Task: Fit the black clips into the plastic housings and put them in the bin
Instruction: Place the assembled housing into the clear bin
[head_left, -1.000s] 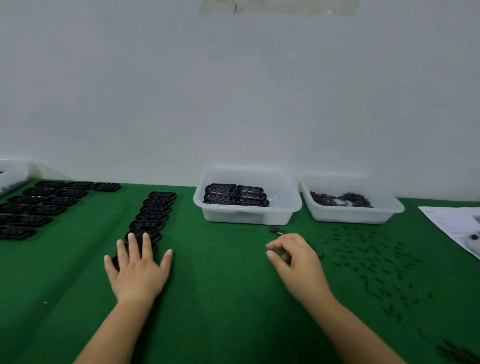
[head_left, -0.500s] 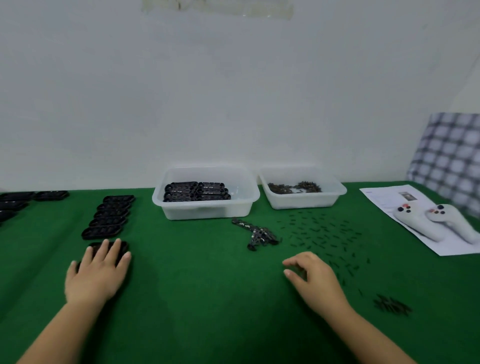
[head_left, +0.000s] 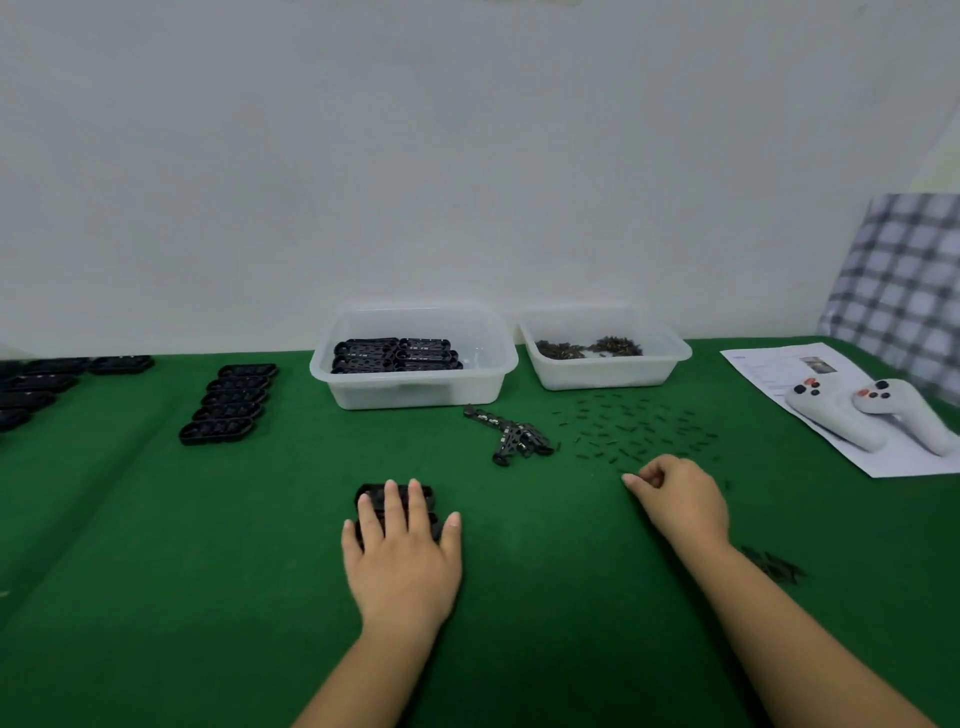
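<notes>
My left hand (head_left: 402, 556) lies flat, fingers straight, pressing down on two black housings (head_left: 397, 506) well in front of the bin (head_left: 415, 358). My right hand (head_left: 680, 499) is curled, fingertips pinched at the near edge of the scattered clips (head_left: 631, 431), in front and right of the bin; can't tell if a clip is actually between them. Clips look tiny, light, rigid and likely slippery, so I'd take one by its long sides with my fingertips. Housings look stiff and light: hold by the outer edges.
</notes>
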